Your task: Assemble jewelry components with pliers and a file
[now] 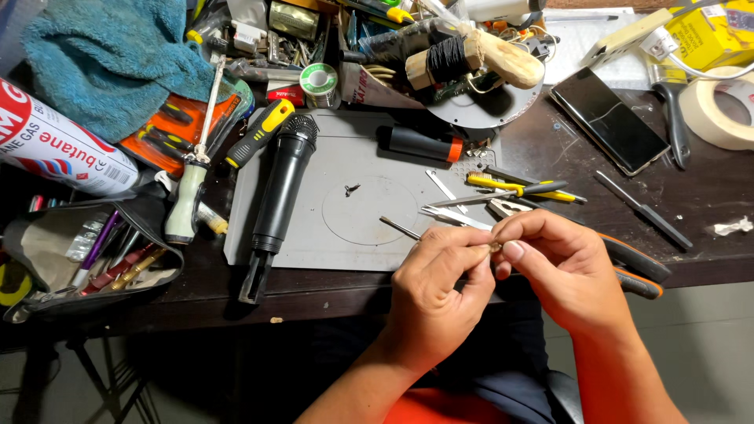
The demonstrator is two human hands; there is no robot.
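Small metal part [495, 246], both hands' grip

Tiny brownish metal part [495, 246], pinched between fingertips of both hands, above desk edge

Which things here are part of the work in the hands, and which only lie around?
In the work:
left hand
right hand
small metal part pinched between both hands' fingers

Lying about:
black microphone
grey mat
pliers
phone
blue towel
tape roll
gas can
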